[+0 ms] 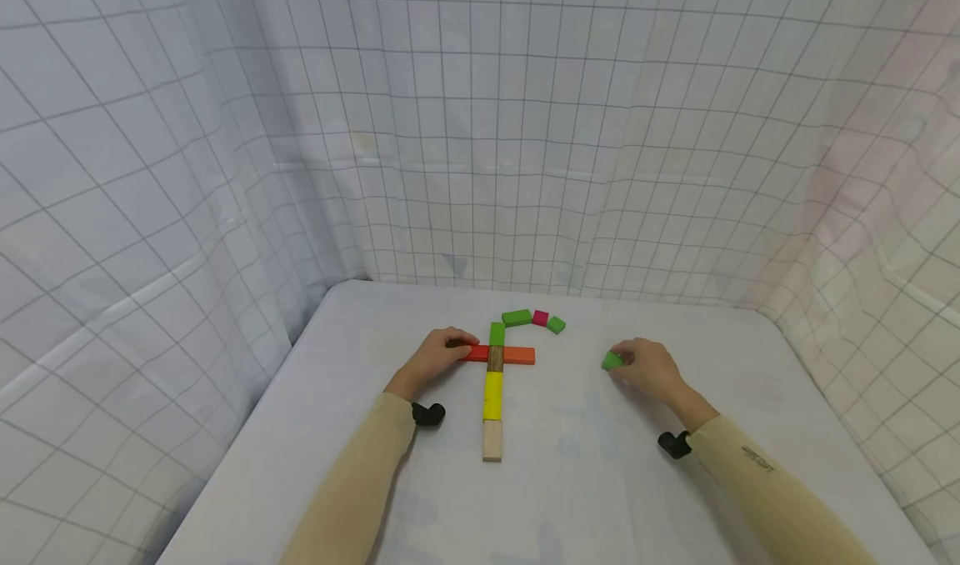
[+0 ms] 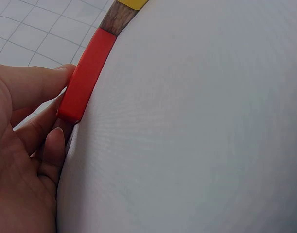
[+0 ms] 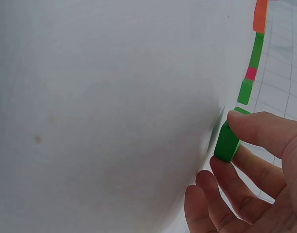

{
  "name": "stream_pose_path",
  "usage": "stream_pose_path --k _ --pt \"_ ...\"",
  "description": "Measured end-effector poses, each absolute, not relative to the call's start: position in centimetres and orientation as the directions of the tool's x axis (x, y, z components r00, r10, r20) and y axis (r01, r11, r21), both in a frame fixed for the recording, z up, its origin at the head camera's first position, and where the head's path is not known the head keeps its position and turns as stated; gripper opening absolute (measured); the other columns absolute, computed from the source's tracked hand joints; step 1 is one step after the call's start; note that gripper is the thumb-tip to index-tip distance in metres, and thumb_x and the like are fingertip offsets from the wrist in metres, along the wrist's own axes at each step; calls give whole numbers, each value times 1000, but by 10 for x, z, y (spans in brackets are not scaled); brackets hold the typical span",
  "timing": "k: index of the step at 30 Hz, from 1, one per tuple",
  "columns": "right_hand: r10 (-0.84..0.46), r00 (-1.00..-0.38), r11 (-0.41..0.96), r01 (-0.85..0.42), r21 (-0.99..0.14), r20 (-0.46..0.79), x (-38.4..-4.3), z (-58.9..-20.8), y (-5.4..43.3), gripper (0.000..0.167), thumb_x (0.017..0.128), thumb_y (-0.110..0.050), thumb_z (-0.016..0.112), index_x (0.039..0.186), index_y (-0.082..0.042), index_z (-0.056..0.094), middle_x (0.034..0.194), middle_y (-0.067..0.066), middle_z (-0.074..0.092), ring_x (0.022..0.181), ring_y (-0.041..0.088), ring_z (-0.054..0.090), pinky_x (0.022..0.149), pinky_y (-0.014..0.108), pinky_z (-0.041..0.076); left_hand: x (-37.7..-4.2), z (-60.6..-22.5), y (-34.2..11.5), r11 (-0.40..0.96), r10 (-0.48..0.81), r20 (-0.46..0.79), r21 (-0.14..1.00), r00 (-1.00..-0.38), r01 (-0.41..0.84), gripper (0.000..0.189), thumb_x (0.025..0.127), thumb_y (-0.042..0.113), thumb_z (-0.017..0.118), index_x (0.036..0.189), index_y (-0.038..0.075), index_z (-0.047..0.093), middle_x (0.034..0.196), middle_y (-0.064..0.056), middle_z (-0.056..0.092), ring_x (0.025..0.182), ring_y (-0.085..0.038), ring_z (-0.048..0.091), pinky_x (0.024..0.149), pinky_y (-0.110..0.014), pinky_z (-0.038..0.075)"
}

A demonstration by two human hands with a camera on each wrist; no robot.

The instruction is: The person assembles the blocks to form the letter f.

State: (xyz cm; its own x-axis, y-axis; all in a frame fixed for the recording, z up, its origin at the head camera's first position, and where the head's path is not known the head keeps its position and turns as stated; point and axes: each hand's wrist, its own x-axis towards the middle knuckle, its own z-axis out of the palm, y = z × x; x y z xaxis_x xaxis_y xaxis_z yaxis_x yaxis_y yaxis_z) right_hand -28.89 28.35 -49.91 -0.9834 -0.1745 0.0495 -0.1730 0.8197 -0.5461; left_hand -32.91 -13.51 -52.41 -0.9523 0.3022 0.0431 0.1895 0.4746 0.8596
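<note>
My left hand [image 1: 435,353] pinches the outer end of a red block [image 2: 87,75], which lies on the table with its other end against a dark brown block [image 1: 496,358]. From the brown block an orange block [image 1: 519,355] reaches right, a green block [image 1: 497,332] stands behind, and a yellow stretch [image 1: 492,396] comes forward to a plain wooden block [image 1: 492,441]. Off to the right, my right hand [image 1: 652,368] holds a small green block [image 3: 228,141] between thumb and fingertips, close over the table.
Behind the cross of blocks, a longer green block [image 1: 517,318], a small crimson block [image 1: 540,318] and another small green block [image 1: 556,325] form a curve bending right. A white cloth covers the table [image 1: 585,482]. Grid-patterned curtains [image 1: 480,132] enclose its back and sides.
</note>
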Motion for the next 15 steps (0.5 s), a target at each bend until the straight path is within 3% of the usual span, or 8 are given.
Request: stream_pose_path --k 15 --pt "-112 -992 832 -124 -542 55 -299 -496 267 40 84 -23 80 119 -5 72 106 10 70 93 26 65 77 43 53 -329 -523 -136 476 315 56 854 -947 209 19 99 14 65 116 13 74 118 -1 67 110 -21 56 101 -41 44"
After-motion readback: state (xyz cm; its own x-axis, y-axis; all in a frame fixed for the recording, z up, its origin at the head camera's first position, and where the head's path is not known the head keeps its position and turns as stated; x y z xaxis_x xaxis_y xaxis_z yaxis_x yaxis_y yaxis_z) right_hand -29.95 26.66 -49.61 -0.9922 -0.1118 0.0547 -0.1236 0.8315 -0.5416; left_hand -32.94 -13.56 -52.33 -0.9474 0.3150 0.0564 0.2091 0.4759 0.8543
